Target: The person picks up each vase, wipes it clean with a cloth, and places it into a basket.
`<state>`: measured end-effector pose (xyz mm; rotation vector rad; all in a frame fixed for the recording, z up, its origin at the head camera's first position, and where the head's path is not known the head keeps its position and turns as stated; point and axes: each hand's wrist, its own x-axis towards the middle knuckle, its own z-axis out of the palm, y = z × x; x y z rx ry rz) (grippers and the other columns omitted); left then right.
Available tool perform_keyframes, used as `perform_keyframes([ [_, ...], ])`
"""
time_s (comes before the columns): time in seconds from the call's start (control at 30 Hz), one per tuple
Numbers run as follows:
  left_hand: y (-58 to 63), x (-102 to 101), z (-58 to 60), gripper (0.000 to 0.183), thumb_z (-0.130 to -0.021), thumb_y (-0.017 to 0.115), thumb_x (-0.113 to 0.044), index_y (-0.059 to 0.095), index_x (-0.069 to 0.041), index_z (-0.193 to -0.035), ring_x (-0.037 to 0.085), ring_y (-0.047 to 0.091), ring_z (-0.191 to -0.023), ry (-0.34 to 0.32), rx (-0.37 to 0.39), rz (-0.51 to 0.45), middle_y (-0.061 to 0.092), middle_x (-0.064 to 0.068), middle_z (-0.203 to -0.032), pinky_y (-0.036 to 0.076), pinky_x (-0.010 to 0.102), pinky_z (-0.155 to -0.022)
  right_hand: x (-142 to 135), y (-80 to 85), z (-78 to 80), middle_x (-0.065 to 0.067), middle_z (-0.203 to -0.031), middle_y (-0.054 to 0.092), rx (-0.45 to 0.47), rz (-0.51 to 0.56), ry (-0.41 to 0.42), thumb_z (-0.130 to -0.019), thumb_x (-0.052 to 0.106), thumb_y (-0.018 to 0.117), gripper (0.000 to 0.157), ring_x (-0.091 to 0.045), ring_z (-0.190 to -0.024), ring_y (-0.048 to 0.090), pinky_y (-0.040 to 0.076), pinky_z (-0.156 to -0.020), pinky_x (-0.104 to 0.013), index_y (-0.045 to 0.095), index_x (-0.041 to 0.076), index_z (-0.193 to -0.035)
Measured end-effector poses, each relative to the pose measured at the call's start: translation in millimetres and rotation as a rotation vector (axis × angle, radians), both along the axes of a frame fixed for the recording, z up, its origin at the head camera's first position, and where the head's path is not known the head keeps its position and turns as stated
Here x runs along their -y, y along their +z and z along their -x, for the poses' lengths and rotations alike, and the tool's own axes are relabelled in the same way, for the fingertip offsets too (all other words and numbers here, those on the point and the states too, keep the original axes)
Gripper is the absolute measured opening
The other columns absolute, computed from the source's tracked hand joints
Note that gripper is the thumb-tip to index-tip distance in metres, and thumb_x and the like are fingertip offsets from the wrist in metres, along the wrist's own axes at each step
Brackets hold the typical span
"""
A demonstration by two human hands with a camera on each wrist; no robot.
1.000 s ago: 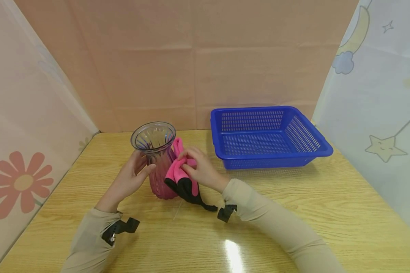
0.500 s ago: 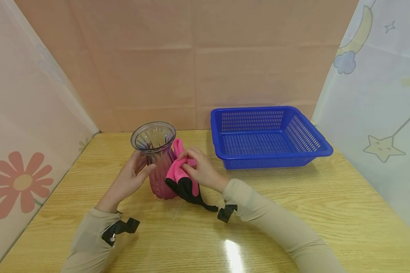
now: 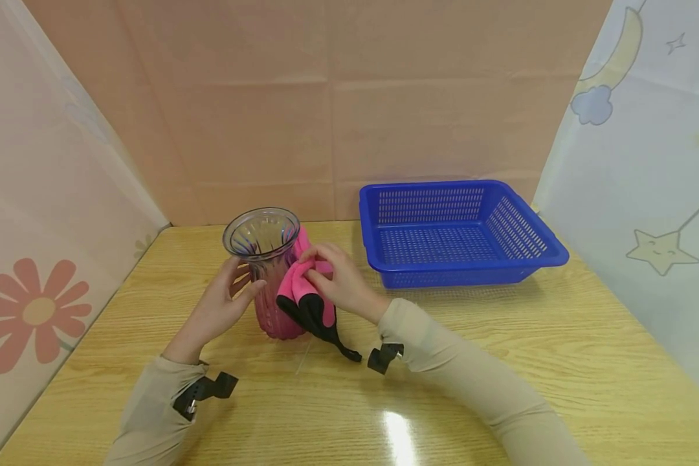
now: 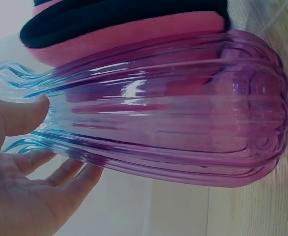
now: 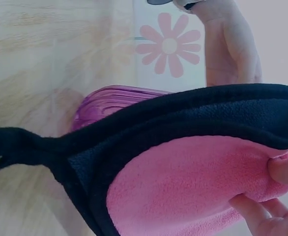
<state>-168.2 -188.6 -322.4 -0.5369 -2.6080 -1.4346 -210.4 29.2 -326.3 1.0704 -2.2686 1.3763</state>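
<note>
A ribbed glass vase (image 3: 270, 294), clear blue at the rim and pink-purple below, stands upright on the table. My left hand (image 3: 224, 301) holds it from the left under the flared rim; in the left wrist view the thumb (image 4: 28, 118) lies on the neck and the fingers reach round the underside. My right hand (image 3: 343, 281) pinches a bunched pink cloth (image 5: 183, 182) with black edging and a black hanging loop (image 5: 16, 142). The cloth lies against the vase's right side, hiding part of it, and its loop hangs toward the table.
A blue perforated plastic basket (image 3: 466, 265) stands at the back right of the wooden table (image 3: 303, 414). A peach sheet (image 3: 326, 129) hangs behind, and printed sheets flank both sides. Black straps with camera mounts sit on both wrists.
My right hand and the cloth have shifted slightly up and left along the vase, the loop end swinging left with them. The left hand and the vase stay in place.
</note>
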Motion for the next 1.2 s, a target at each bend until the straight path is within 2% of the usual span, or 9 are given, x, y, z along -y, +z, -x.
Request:
perform_keyframes([
  [0.3,0.0,0,-0.4,0.059,-0.090,0.055,-0.012,0.025,-0.004,-0.140,0.044,0.039,-0.126,0.007,-0.017,-0.012,0.037,0.023,-0.137,0.035,0.056,-0.102,3,15.0,-2.1,-0.013,-0.097,0.060,0.029,0.102,0.010,-0.083,-0.002,0.060,0.011,-0.022,-0.097,0.055,0.056,-0.076,-0.025,0.059,0.001,-0.093],
  [0.57,-0.5,1,-0.7,0.057,-0.089,0.057,-0.013,0.028,-0.004,-0.138,0.042,0.041,-0.124,0.026,-0.007,-0.007,0.041,0.022,-0.134,0.037,0.053,-0.102,0,23.7,-4.3,-0.016,-0.103,0.054,0.129,0.186,0.022,-0.084,-0.005,0.057,0.014,-0.023,-0.096,0.054,0.057,-0.075,-0.025,0.056,-0.001,-0.097],
  [0.87,-0.3,2,-1.1,0.061,-0.087,0.061,-0.017,0.029,-0.008,-0.138,0.039,0.040,-0.126,0.037,0.017,0.000,0.039,0.017,-0.137,0.038,0.053,-0.102,-4,31.6,-3.4,-0.016,-0.103,0.052,0.128,0.246,0.051,-0.084,-0.006,0.056,0.016,-0.027,-0.103,0.058,0.057,-0.072,-0.026,0.054,-0.001,-0.099],
  [1.2,0.0,1,-2.1,0.063,-0.085,0.063,-0.019,0.030,-0.007,-0.138,0.037,0.041,-0.125,0.053,0.015,-0.007,0.040,0.016,-0.136,0.039,0.050,-0.101,0,26.6,-3.0,-0.016,-0.103,0.052,0.135,0.239,0.053,-0.084,-0.006,0.056,0.014,-0.024,-0.099,0.057,0.057,-0.073,-0.025,0.054,-0.002,-0.098],
])
